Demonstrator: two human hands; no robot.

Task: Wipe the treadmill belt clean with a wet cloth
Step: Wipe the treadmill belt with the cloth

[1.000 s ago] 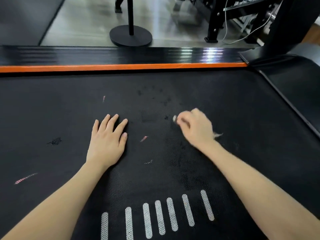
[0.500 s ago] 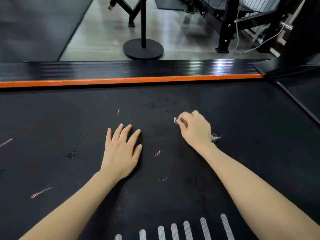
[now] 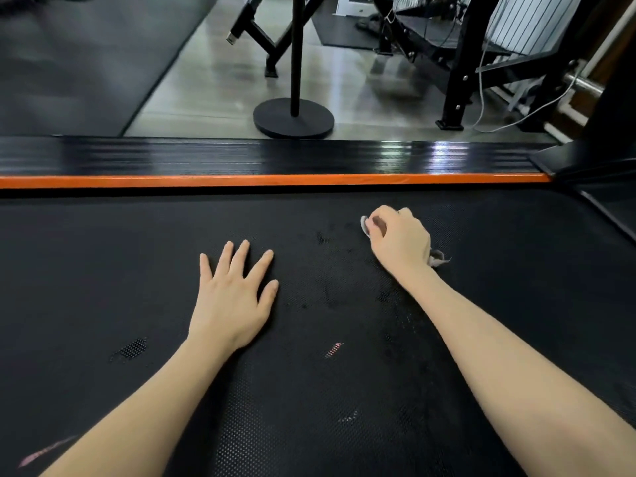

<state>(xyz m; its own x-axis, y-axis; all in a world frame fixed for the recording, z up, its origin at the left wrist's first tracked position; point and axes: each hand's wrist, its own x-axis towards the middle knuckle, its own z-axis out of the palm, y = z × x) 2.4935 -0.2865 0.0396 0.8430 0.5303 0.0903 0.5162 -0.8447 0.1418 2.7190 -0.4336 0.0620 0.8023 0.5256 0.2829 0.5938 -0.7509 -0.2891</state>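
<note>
The black textured treadmill belt point(image 3: 137, 270) fills the lower view, with dark wet patches and pink streaks on it. My right hand point(image 3: 401, 241) is curled round a small grey cloth point(image 3: 436, 259) and presses it on the belt near the far edge; only a corner at the wrist side and a bit at the fingertips show. My left hand point(image 3: 234, 294) lies flat on the belt with fingers spread, to the left of the cloth and nearer me.
An orange stripe point(image 3: 275, 180) and a glossy black side rail point(image 3: 275, 156) border the belt's far edge. Beyond stand a black pole on a round base point(image 3: 293, 118) and black gym frames point(image 3: 457, 84). The treadmill's front housing point(image 3: 605, 187) rises at right.
My right hand with the cloth has moved away from me toward the orange edge. My view has tilted up, so the white stripes near me have left the frame. The left hand stays flat.
</note>
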